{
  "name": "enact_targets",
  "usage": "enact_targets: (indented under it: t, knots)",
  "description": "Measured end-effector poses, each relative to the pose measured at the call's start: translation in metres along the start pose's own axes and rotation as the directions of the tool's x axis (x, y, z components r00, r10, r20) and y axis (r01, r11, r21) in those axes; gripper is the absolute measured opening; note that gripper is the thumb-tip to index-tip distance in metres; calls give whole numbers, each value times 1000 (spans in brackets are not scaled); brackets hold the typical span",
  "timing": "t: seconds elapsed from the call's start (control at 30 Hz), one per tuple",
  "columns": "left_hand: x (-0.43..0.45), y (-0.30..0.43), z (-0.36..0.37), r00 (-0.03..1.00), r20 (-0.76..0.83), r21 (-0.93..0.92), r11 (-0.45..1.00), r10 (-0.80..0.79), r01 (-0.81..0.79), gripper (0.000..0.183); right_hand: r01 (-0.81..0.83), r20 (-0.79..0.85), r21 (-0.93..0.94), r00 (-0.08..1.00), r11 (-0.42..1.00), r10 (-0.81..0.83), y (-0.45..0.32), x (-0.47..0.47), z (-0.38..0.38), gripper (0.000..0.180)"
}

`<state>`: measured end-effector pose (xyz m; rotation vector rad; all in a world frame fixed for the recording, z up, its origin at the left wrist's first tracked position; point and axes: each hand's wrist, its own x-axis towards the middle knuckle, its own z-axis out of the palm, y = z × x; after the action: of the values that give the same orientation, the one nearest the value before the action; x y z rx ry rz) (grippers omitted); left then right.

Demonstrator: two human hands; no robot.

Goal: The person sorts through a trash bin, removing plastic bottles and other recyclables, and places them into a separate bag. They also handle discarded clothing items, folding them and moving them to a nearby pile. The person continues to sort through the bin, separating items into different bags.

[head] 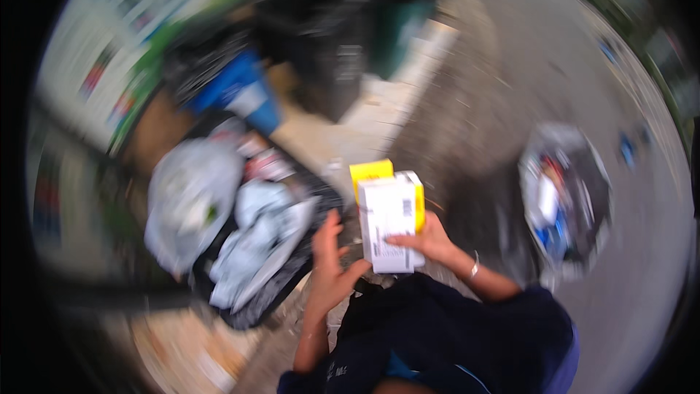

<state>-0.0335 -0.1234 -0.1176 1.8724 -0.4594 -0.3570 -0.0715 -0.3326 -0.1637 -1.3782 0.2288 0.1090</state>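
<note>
My right hand [435,241] grips a white and yellow cardboard carton [387,224] in front of my body, thumb across its white face. The carton bears printing and a barcode, and yellow parts stick out at its top and right side. It may be more than one piece; I cannot tell. Fingers spread, my left hand [331,265] is just left of the carton, its thumb tip close to the lower corner; whether it touches is unclear. Beyond that hand is a bin lined with a black bag [273,301], holding a pale blue crumpled item [249,230] and other refuse.
A translucent plastic bag [191,202] bulges at the lined bin's left. To my right stands an opened sack [593,202] with mixed waste inside. Black bags [328,27] and a blue container [240,87] are ahead, by a blurred printed board [147,5]. Pavement [470,98] extends rightward.
</note>
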Motion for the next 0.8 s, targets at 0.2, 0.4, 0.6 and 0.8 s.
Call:
enact_targets:
  t: [0.2, 0.4, 0.6, 0.8]
  knots:
    - [15, 5, 29, 865, 501, -279, 946, -1, 163, 66, 14, -846, -286, 465, 958, -259, 14, -103, -198, 45]
    - [0, 13, -3, 820, 571, -54, 995, -43, 89, 79, -654, -654, -682, 344, 328, -673, 27, -156, -316, 55]
    - [-13, 52, -54, 998, 65, -273, 962, 19, 0, 53, -299, -574, -790, 669, 536, -472, 98, -110, -320, 57]
    - [-74, 24, -148, 315, -943, 119, 993, 110, 8, 40, 246, 27, -548, 960, 799, -277, 34, 41, -176, 55]
